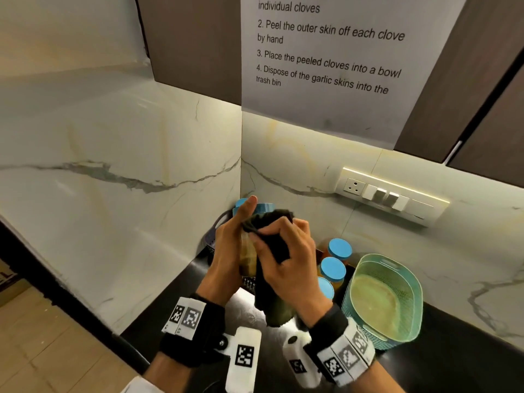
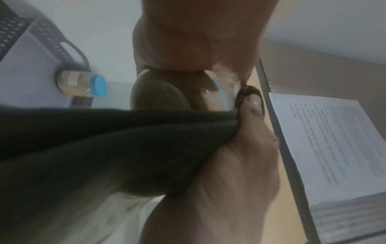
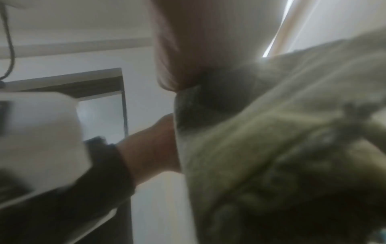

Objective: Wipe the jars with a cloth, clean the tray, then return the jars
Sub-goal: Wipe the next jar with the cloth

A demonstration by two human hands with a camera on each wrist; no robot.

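We count two hands, one dark cloth [image 1: 273, 251], five blue-lidded jars in view and two baskets. Our left hand [image 1: 229, 251] wraps its fingers round a clear jar [image 1: 248, 258] with tan contents, raised above the black countertop [image 1: 453, 361] in front of the corner; the thumb points upward. Our right hand [image 1: 292, 265] curls over the cloth, pinching it against the top and side of that jar, and the loose olive-dark end hangs toward the wrist. The left wrist view shows the jar's round base and the soft, finely woven cloth [image 2: 104, 148] lying across it; the right wrist view is blurred and mostly filled by cloth [image 3: 282, 140].

Three jars with flat round blue lids [image 1: 332, 268] stand in a row just right of our hands, beside a teal oval basket [image 1: 414, 302] with a perforated wall. One further jar [image 2: 83, 84] stands by the dark grey slotted tray [image 1: 211, 236] in the corner, largely hidden behind our hands in the head view.

Veined marble panels back the counter. A printed instruction sheet [image 1: 326, 61] hangs on the brown cabinet, above a socket and switch plate [image 1: 391, 194].
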